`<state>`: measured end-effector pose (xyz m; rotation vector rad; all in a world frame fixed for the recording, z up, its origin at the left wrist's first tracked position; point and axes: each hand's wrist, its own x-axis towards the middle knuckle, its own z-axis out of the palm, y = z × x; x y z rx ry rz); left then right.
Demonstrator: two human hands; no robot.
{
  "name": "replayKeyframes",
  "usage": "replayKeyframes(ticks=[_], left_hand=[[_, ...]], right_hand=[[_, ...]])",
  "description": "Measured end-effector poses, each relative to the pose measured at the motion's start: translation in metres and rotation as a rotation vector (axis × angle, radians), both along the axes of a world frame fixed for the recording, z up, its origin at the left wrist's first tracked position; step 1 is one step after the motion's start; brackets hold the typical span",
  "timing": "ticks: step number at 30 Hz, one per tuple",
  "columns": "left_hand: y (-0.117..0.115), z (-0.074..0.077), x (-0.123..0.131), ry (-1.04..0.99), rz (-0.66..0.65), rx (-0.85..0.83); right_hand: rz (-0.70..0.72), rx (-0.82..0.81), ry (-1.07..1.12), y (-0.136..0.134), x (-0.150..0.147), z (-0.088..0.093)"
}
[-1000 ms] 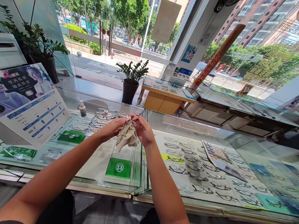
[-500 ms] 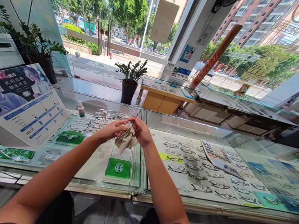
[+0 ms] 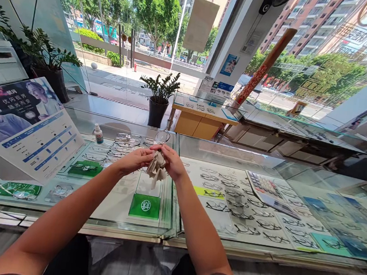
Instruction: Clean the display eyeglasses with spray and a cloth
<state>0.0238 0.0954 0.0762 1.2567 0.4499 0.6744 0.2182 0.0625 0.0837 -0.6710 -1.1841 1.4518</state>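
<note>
My two hands meet above the glass counter, fingers pinched close together. A crumpled beige cleaning cloth [image 3: 156, 168] hangs down between them, mostly from the fingers of my right hand [image 3: 171, 162]. Just above the fingertips a round, thin-rimmed lens of a pair of eyeglasses [image 3: 162, 137] shows; the rest of that frame is hidden behind the hands and cloth. My left hand [image 3: 136, 158] is closed with its fingertips against the eyeglasses and the cloth's edge. Exactly which fingers grip the frame cannot be made out.
The glass display case [image 3: 172, 230] holds rows of eyeglasses and a green logo box [image 3: 144, 206]. On top stand a small spray bottle [image 3: 98, 134], a folded advertising board [image 3: 36, 137] at left and a calculator [image 3: 266, 188] at right. A potted plant [image 3: 158, 107] stands beyond.
The cloth is bunched narrower and hangs more gathered than before. The eyeglass lens has shifted slightly left, and the fingers have changed position a little.
</note>
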Motion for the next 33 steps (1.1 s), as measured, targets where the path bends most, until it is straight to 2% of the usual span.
replayKeyframes(ticks=[10, 18, 27, 33], left_hand=[[-0.008, 0.002, 0.003, 0.021, 0.063, -0.023], [-0.006, -0.003, 0.003, 0.113, 0.072, 0.05], [-0.011, 0.002, 0.007, 0.011, 0.083, 0.023], [-0.011, -0.002, 0.009, -0.041, 0.082, -0.02]], right_hand=[[-0.006, 0.008, 0.054, -0.001, -0.003, -0.001], [0.009, -0.042, 0.068, 0.0, -0.001, -0.005], [0.005, 0.014, 0.122, 0.001, -0.004, -0.003], [0.01, 0.017, 0.108, 0.0, -0.004, -0.003]])
